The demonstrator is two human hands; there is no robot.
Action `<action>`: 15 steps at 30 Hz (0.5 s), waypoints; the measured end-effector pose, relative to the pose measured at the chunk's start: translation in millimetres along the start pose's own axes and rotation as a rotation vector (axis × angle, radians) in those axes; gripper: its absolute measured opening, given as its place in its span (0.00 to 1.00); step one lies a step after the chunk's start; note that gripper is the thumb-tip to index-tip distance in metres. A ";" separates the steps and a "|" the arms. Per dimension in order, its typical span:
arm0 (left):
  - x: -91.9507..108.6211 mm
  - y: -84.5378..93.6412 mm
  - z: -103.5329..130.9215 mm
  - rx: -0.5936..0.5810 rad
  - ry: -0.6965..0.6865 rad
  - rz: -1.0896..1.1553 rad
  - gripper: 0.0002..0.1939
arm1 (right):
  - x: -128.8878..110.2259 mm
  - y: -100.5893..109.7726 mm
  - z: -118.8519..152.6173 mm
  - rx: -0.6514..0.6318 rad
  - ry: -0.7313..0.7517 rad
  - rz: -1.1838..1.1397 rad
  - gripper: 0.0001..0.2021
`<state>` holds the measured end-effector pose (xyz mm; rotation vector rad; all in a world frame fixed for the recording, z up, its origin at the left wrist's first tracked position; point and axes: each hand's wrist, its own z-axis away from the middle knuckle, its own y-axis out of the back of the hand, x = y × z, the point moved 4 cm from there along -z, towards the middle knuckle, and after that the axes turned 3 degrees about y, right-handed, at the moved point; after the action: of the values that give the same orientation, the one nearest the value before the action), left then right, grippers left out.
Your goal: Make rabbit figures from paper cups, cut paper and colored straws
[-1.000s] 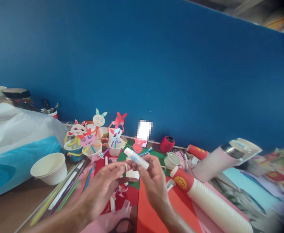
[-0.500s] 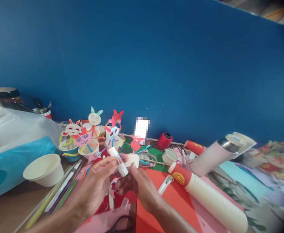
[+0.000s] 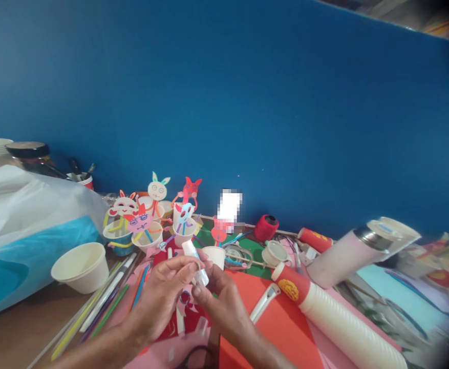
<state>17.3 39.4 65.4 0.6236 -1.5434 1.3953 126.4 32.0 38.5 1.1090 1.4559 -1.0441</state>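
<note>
A white glue stick [image 3: 189, 251] is held slanted in front of me, above the red paper. My left hand [image 3: 170, 287] pinches its middle between thumb and fingers. Closed around its lower end is my right hand [image 3: 222, 294], with the thumb in front and the fingers behind. Partly hidden under my hands lie white and red paper cut-outs [image 3: 180, 318]. Just beyond the fingers stands a white paper cup [image 3: 214, 256] with a red animal-head figure [image 3: 218, 233] rising from it.
Several cups with paper animal figures [image 3: 157, 189] stand at the back left. A white bowl [image 3: 80, 266] and pipe cleaners [image 3: 107, 310] lie left. On the right are a box cutter [image 3: 264, 302], a stack of paper cups [image 3: 343, 318] and a thermos [image 3: 343, 256].
My right hand has moved up and its fingers have closed on the lower end of the glue stick. The whole view has shifted slightly, so objects appear further right.
</note>
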 end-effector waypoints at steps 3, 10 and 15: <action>-2.0 -0.1 -0.6 -0.041 0.017 -0.006 0.08 | -2.5 -5.5 -0.2 -0.175 -0.054 -0.150 0.23; 0.3 -0.6 -0.8 -0.031 -0.007 -0.013 0.08 | -5.6 -2.9 -0.2 -0.104 -0.012 -0.011 0.19; 4.6 0.4 -1.3 -0.002 -0.028 -0.046 0.07 | -14.3 8.0 2.4 0.043 0.061 0.408 0.09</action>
<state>15.3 41.8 69.2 0.6754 -1.5429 1.3557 136.0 29.6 51.7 1.4077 1.1884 -0.7601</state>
